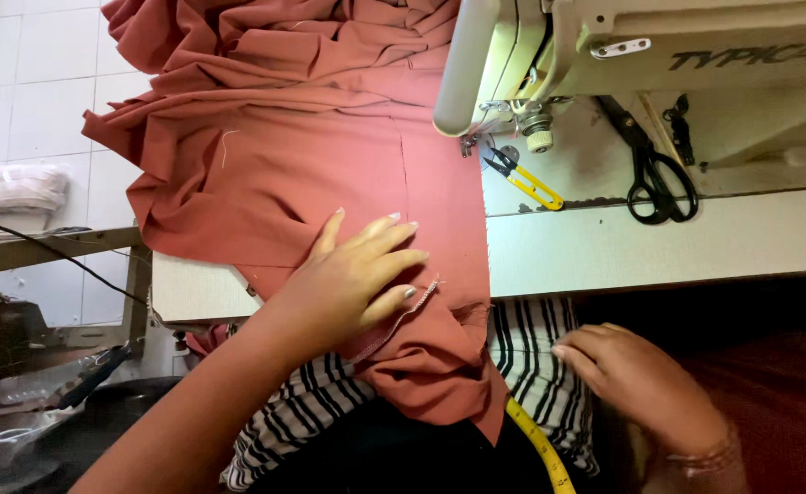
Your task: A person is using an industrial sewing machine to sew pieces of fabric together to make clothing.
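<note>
Sewing workshop / tailoring rm. Landmark: cream industrial sewing machine (604, 46) set on a pale bench (659, 242). Rust-red cloth (311, 155) heaped to its left, spilling off the bench edge. Black shears (659, 178) under the machine arm, yellow thread snips (526, 181) just by the needle. Yellow tape measure (540, 448) below the bench. White tiled floor (28, 82) far left of the machine, w/ a metal frame & cable.

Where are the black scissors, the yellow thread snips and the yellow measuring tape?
black scissors (661, 187), head view, on the handle loops.
yellow thread snips (533, 186), head view, on the yellow handle.
yellow measuring tape (540, 448), head view, mid-strip.
</note>
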